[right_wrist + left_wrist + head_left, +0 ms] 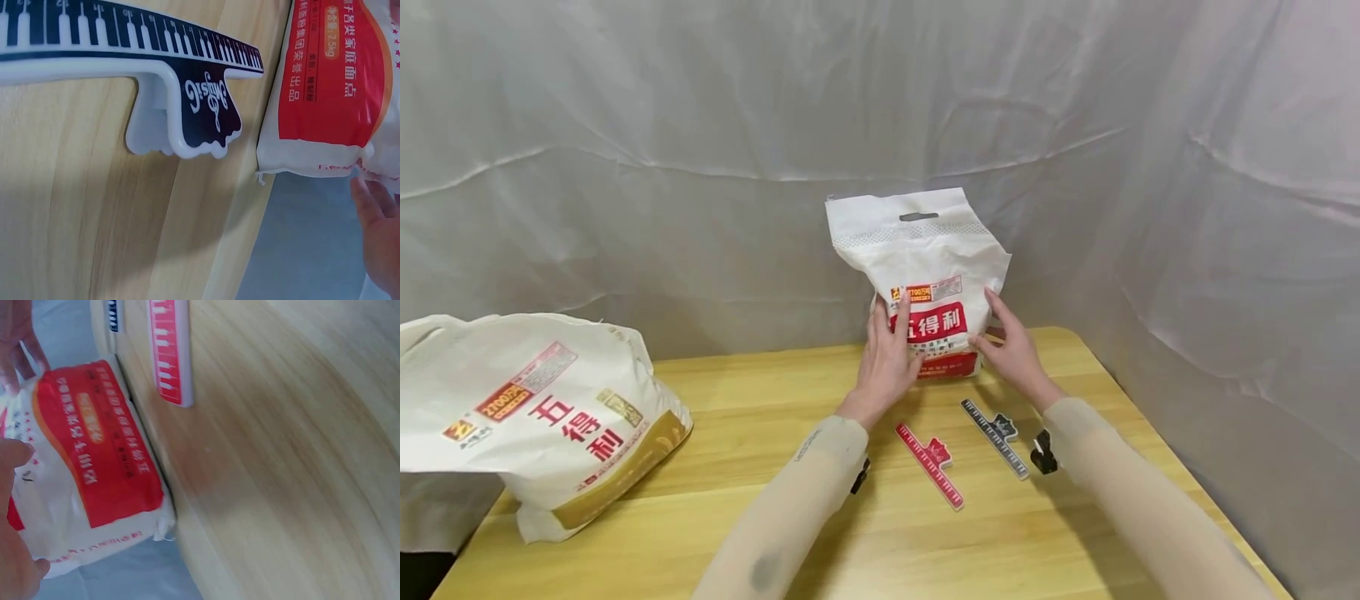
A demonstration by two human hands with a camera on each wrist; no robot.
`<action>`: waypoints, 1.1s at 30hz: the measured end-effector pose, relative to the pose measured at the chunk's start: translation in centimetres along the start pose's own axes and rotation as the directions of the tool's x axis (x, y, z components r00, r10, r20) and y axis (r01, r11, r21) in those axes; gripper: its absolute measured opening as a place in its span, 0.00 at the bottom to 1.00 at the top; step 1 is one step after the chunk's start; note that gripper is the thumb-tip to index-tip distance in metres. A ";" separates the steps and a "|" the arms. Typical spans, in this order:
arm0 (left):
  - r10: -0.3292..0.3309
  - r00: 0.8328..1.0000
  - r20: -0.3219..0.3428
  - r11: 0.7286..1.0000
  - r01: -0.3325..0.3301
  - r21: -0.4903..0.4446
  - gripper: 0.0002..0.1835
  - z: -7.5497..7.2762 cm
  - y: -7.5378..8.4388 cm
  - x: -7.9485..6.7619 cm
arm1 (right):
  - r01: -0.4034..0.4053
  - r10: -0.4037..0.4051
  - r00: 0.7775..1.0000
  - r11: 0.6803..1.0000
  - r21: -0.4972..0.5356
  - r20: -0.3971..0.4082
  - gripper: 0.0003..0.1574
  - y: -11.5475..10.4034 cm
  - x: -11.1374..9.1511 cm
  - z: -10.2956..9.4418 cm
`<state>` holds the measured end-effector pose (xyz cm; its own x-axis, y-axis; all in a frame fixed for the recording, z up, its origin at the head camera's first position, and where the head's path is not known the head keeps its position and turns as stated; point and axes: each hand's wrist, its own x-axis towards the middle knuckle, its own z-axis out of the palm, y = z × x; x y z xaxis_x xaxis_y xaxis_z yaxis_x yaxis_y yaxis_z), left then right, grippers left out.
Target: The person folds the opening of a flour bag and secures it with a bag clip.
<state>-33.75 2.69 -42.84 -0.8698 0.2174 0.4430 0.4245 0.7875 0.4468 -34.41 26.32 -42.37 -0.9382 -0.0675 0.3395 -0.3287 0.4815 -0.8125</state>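
Wooden table (737, 450), standing white bag (925, 267), grey drapes (737, 92) (creased)

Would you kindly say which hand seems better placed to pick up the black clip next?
Probably the right hand: it is nearer the black clip, while the left hand is nearer the red clip.

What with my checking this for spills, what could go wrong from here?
The upright bag stands near the far edge of the table; pushed backward by the left hand or right hand, it might tip off. The other bag seems to overhang the left edge, so a knock could shift it. The red clip and black clip lie in front, where a sleeve might catch them.
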 end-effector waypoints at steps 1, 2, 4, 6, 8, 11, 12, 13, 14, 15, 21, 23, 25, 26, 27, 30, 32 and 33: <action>-0.002 1.000 -0.004 1.000 0.002 -0.002 0.64 -0.1 0.1 -0.1 | 0.000 0.000 1.000 1.000 0.006 -0.004 0.57 0.0 -0.1 0.1; -0.001 1.000 -0.012 1.000 0.001 -0.006 0.64 -0.2 0.2 -0.3 | 0.001 -0.001 1.000 1.000 0.009 -0.009 0.57 0.0 -0.2 0.1; 0.008 0.999 -0.037 1.000 -0.008 -0.015 0.63 -0.5 0.5 -0.6 | 0.002 -0.002 1.000 1.000 0.018 -0.027 0.56 0.0 -0.3 0.2; 0.031 0.996 -0.082 0.999 -0.033 -0.016 0.62 -0.8 0.7 -0.8 | 0.014 -0.012 0.998 0.999 0.029 -0.057 0.56 0.1 -0.5 0.2; 0.063 0.989 -0.137 0.998 -0.065 -0.011 0.61 -1.1 0.9 -1.0 | 0.033 -0.029 0.995 0.999 0.041 -0.092 0.55 0.1 -0.5 0.1; 0.100 0.976 -0.193 0.995 -0.097 0.022 0.60 -1.7 1.1 -1.0 | 0.060 -0.053 0.989 0.997 0.050 -0.136 0.54 0.0 -0.7 -0.2; 0.114 0.972 -0.207 0.993 -0.109 0.035 0.59 -2.0 1.2 -1.0 | 0.064 -0.056 0.988 0.997 0.048 -0.147 0.54 -0.1 -0.7 -0.3; 0.126 0.967 -0.219 0.992 -0.118 0.047 0.59 -2.3 1.2 -0.9 | 0.066 -0.057 0.986 0.996 0.052 -0.155 0.54 -0.3 -0.7 -0.4; 0.137 0.964 -0.229 0.990 -0.128 0.056 0.59 -2.5 1.2 -0.8 | 0.071 -0.061 0.985 0.996 0.056 -0.163 0.54 -0.3 -0.7 -0.6; 0.152 0.959 -0.238 0.988 -0.141 0.064 0.58 -2.8 1.2 -0.8 | 0.073 -0.062 0.983 0.996 0.053 -0.172 0.54 -0.5 -0.8 -0.7; 0.287 0.903 -0.320 0.958 -0.268 0.104 0.54 -4.4 1.3 0.3 | 0.092 -0.080 0.970 0.995 0.039 -0.230 0.52 -1.7 -0.8 -1.5; 0.317 0.893 -0.318 0.948 -0.292 0.124 0.53 -5.1 1.5 0.9 | 0.109 -0.096 0.962 0.993 0.037 -0.254 0.51 -2.5 -0.8 -1.8; 0.339 0.889 -0.309 0.940 -0.309 0.144 0.52 -5.9 1.8 1.5 | 0.125 -0.110 0.955 0.991 0.039 -0.275 0.50 -3.6 -0.8 -2.1; 0.344 0.890 -0.300 0.938 -0.312 0.151 0.51 -6.3 1.9 1.8 | 0.135 -0.118 0.952 0.990 0.041 -0.283 0.49 -4.3 -0.9 -2.3; 0.348 0.891 -0.290 0.936 -0.315 0.155 0.51 -6.7 2.1 2.1 | 0.146 -0.126 0.949 0.988 0.045 -0.290 0.49 -5.1 -0.9 -2.4; 0.369 0.888 -0.272 0.927 -0.334 0.168 0.51 -7.9 2.7 3.1 | 0.162 -0.138 0.944 0.985 0.054 -0.301 0.47 -7.0 -1.1 -2.9; 0.381 0.888 -0.257 0.922 -0.343 0.182 0.50 -8.6 3.0 3.8 | 0.166 -0.143 0.942 0.985 0.051 -0.303 0.46 -7.8 -1.0 -3.1; 0.387 0.888 -0.250 0.918 -0.347 0.192 0.50 -9.0 3.2 4.2 | 0.167 -0.144 0.942 0.985 0.049 -0.304 0.46 -8.1 -0.9 -3.2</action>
<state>-33.79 0.92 -32.57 -0.5447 0.3540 0.7602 0.6431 0.7581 0.1078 -30.54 25.27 -34.56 -0.8032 0.1324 0.5808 -0.4853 0.4199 -0.7669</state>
